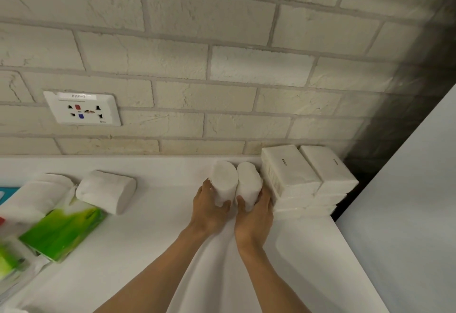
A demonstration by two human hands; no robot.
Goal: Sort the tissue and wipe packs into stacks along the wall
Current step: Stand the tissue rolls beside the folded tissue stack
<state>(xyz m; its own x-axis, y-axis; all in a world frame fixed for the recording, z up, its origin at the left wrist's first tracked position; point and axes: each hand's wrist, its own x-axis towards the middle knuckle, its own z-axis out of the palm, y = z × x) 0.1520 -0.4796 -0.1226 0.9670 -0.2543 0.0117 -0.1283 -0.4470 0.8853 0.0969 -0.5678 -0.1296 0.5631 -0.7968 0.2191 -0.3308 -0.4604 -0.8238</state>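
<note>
Two white tissue rolls stand upright side by side near the wall. My left hand (209, 207) grips the left roll (224, 179) and my right hand (255, 212) grips the right roll (249, 183). Just right of them, two stacks of white tissue packs (291, 172) (330, 169) stand against the brick wall (197, 65). Another white roll (106, 190) lies on its side at the left, beside more white packs (37, 196) and a green wipe pack (61, 231).
The white counter (148, 238) ends at its right edge (345, 238) beside a pale panel (407, 214). A wall socket (82, 109) sits at the left above the counter. More green and coloured packs (9, 261) lie at the far left edge.
</note>
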